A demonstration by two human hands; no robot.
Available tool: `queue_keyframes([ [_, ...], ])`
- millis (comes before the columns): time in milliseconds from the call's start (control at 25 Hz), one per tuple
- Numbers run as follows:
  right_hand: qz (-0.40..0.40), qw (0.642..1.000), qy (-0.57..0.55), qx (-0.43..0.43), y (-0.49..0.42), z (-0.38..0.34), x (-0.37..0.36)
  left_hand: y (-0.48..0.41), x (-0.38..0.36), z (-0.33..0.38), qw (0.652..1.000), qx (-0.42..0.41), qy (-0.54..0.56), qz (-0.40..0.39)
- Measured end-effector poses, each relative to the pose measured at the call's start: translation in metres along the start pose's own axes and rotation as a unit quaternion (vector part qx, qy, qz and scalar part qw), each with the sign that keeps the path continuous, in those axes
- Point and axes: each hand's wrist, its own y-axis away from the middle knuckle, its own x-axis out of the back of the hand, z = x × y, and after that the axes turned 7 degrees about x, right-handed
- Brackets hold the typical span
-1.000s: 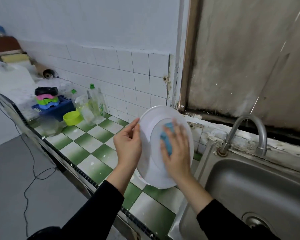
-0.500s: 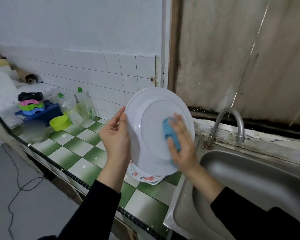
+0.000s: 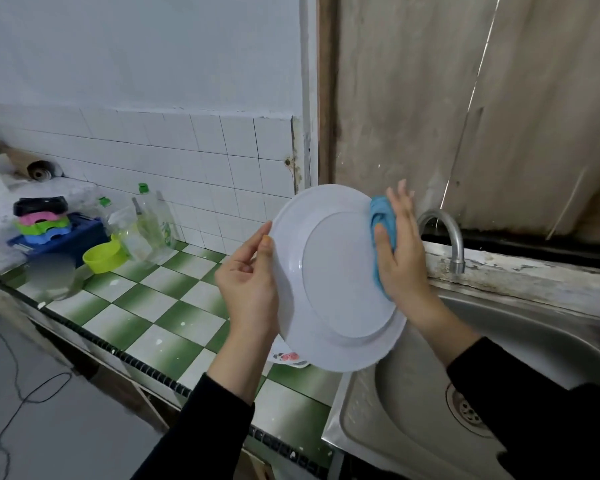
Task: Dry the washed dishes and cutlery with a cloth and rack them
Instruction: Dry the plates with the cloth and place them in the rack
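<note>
Over the desk [image 3: 174, 306] by the sink [image 3: 520, 341], left hand [image 3: 248, 282] grips the white plate [image 3: 336, 275] upright by its rim, right hand [image 3: 404, 258] pinches the blue cloth [image 3: 383, 216] onto the opposite rim. Best bet: rotate the plate through the cloth.

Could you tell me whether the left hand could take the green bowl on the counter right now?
Probably not yet: the left hand grips the white plate, so it is occupied, though nothing stands between it and the green bowl.
</note>
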Motion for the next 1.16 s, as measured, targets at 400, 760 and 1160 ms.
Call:
queue_keyframes([
  [400, 0.025, 0.999, -0.013, 0.027, 0.011, -0.016, -0.002, 0.003, -0.002, 0.008, 1.0, -0.011, 0.027, -0.005],
  [760, -0.033, 0.994, -0.025, 0.104, -0.014, -0.057, -0.027, 0.018, -0.023, -0.003, 1.0, 0.011, 0.024, -0.005],
  [1160, -0.04, 0.964, 0.007, 0.262, 0.045, -0.063, -0.035, 0.008, -0.028, 0.004, 0.998, 0.013, 0.056, 0.022],
])
